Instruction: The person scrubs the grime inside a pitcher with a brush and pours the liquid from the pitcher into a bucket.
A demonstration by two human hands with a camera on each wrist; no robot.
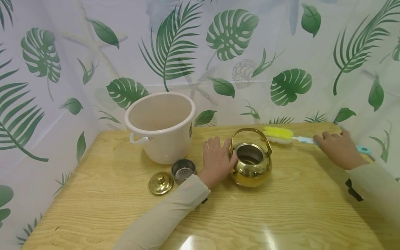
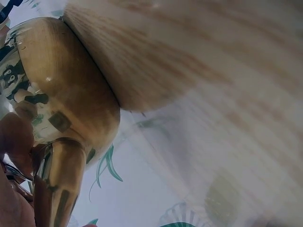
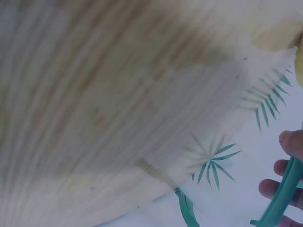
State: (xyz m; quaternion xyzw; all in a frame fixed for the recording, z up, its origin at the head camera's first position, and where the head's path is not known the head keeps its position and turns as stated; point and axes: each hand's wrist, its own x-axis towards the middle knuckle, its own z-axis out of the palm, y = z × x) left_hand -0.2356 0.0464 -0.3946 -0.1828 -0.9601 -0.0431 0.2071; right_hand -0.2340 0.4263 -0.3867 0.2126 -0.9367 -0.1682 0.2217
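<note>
wooden tabletop: my spread left hand touches a round gold metal kettle, probably slick, best lifted by its handle; far right, my right hand grips a light yellow-headed brush.

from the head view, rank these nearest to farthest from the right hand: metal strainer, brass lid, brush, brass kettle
1. Brush: in the right hand itself.
2. Brass kettle: to the hand's left, beside the left hand.
3. Metal strainer: farther left, past the left hand.
4. Brass lid: farthest left, beside the strainer.
</note>
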